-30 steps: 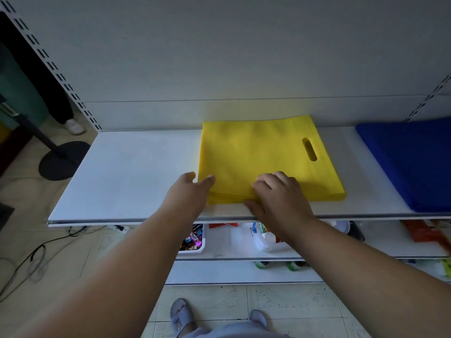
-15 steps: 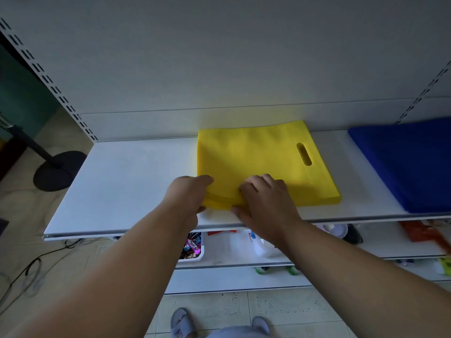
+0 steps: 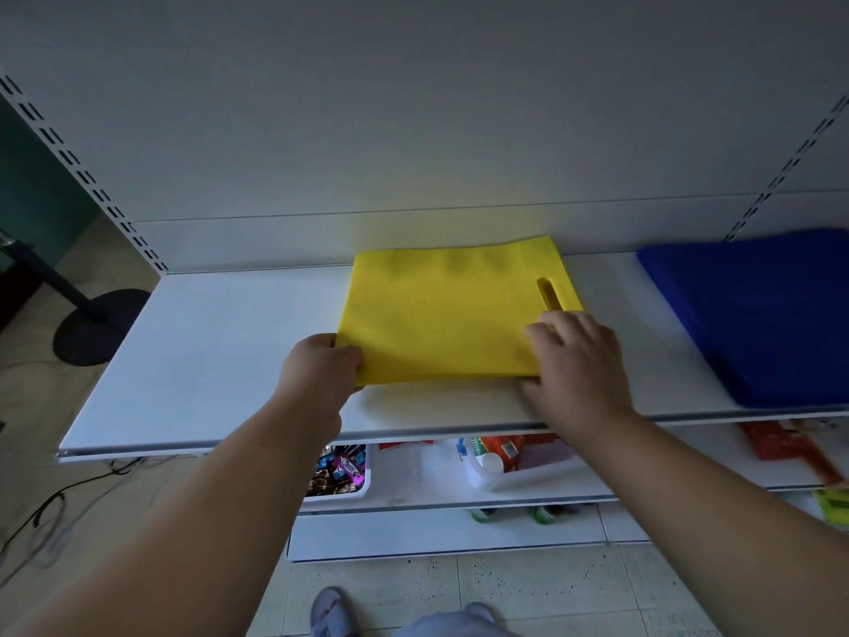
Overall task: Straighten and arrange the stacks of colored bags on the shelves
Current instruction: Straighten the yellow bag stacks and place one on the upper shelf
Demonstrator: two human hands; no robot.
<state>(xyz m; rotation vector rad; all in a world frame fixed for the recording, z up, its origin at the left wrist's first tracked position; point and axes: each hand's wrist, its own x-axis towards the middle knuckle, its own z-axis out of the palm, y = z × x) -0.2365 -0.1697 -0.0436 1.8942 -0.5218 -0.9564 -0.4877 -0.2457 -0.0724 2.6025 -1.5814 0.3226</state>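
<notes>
Lying flat mid-frame on smooth white metal shelf [image 3: 220, 351]: yellow bags [image 3: 441, 314], matte non-woven fabric, rectangular stack w/ oval handle slot at its right end. Gripping stack's near-left corner w/ curled left hand [image 3: 317, 370]. Resting right hand [image 3: 574, 360] over near-right corner, fingers bent on top, thumb at front edge. Sitting at right of frame, apart from yellow: blue bags [image 3: 758, 314], blurred. Showing below the shelf, partly hidden by forearms: candy tray [image 3: 344, 471], white tub [image 3: 519, 471].

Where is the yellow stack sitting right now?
In the head view the yellow stack lies mid-shelf against the back panel, left of the blue stack, with the left hand and right hand gripping its front corners.
</notes>
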